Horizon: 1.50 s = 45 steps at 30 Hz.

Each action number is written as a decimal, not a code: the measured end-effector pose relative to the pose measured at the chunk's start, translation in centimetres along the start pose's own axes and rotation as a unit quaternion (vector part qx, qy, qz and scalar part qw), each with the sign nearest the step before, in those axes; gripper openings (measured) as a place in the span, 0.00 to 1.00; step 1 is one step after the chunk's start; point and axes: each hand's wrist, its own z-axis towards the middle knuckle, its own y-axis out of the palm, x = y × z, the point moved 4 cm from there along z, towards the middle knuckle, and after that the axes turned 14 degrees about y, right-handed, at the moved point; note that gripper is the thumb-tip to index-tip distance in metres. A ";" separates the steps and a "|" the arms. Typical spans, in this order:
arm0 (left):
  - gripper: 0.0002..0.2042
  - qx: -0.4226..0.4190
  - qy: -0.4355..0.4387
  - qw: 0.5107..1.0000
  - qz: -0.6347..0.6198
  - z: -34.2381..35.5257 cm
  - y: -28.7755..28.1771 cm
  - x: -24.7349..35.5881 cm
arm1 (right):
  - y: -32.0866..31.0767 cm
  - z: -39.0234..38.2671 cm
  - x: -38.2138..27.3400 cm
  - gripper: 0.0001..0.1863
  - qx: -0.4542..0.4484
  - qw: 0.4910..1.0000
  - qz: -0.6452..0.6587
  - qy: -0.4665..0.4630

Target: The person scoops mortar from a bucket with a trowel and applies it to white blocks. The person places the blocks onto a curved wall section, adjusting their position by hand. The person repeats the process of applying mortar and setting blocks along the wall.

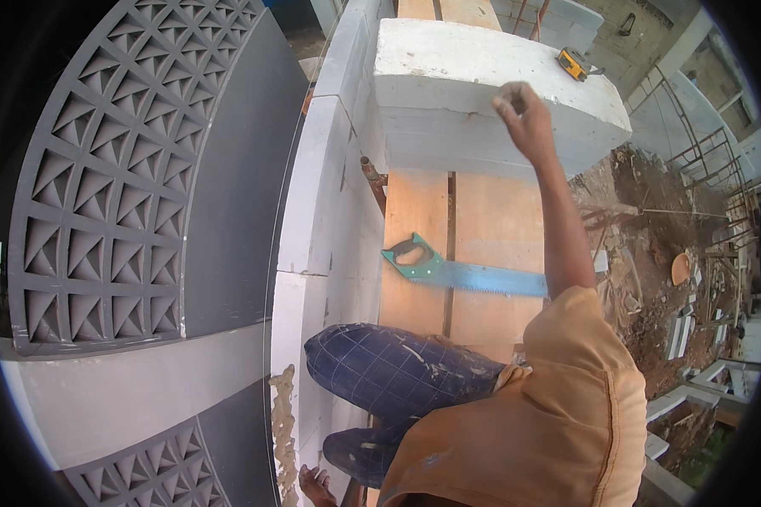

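Observation:
My right hand (524,120) reaches forward over the front edge of a thick white block (448,63). Its thumb and fingers are curled into a pinch; anything between the tips is too small to make out. A yellow and black tape measure (573,64) rests on top of that block, just right of the hand. Low in the picture, my left hand (316,485) lies with fingers apart at the wall's edge, partly cut off by the frame. A handsaw (473,275) with a green handle lies flat on the planks, its blade end hidden behind my right arm.
A pale block wall (309,220) runs along my left, with wet mortar (283,422) on its top near me. Wooden planks (495,220) with a gap between them lie under the saw. Grey patterned screen panels (101,194) stand beyond the wall. Rubble ground (651,253) and scaffolding show at right.

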 end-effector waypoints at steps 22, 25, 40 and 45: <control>0.24 -0.189 0.294 0.936 0.037 1.1 16.1 21.1 | -0.7 -21.1 1.7 0.20 -0.201 0.977 -0.045 0.046; 0.25 -0.224 0.337 0.911 0.084 1.1 19.8 25.1 | 2.9 -30.3 7.3 0.20 -0.287 0.951 -0.093 0.070; 0.37 -0.471 0.495 0.730 0.030 -4.6 40.6 45.1 | -21.8 9.3 32.0 0.50 0.106 0.892 -0.166 0.407; 0.34 -0.462 0.566 0.680 0.060 -8.0 54.2 54.5 | -18.5 0.5 28.2 0.45 0.122 0.895 -0.063 0.424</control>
